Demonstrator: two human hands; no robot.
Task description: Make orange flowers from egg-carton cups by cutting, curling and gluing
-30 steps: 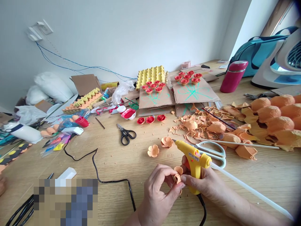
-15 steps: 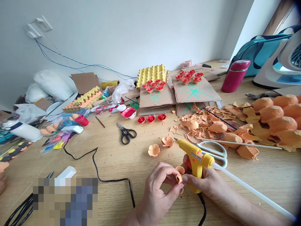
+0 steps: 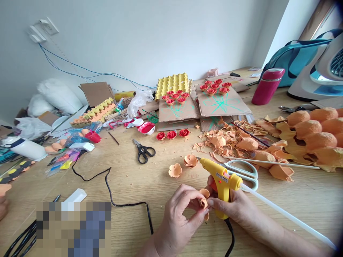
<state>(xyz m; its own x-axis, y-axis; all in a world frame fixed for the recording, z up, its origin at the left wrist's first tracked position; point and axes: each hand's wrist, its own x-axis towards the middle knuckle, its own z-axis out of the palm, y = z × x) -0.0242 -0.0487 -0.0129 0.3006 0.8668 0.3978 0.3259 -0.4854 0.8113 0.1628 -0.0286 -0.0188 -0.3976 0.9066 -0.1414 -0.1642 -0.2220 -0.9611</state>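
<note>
My left hand point(image 3: 179, 214) pinches a small orange paper petal piece point(image 3: 204, 199) between thumb and fingers. My right hand point(image 3: 235, 208) is wrapped round the handle of a yellow glue gun point(image 3: 219, 176), and its fingertips also touch the petal piece. The gun's nozzle points up and left, and a long white glue stick point(image 3: 284, 214) sticks out of its back. Two finished orange paper flowers point(image 3: 175, 170) point(image 3: 190, 161) lie on the wooden table point(image 3: 128, 182) just beyond my hands.
White scissors point(image 3: 245, 173) lie behind the gun, black scissors point(image 3: 143, 151) further left. Orange egg-carton scraps point(image 3: 235, 141) and cups point(image 3: 311, 128) fill the right. Red flowers point(image 3: 172, 135) and cardboard sheets point(image 3: 222, 101) sit behind. A black cable point(image 3: 115, 200) crosses the table.
Both hands stay together on the petal piece; the glue gun has shifted only slightly.
</note>
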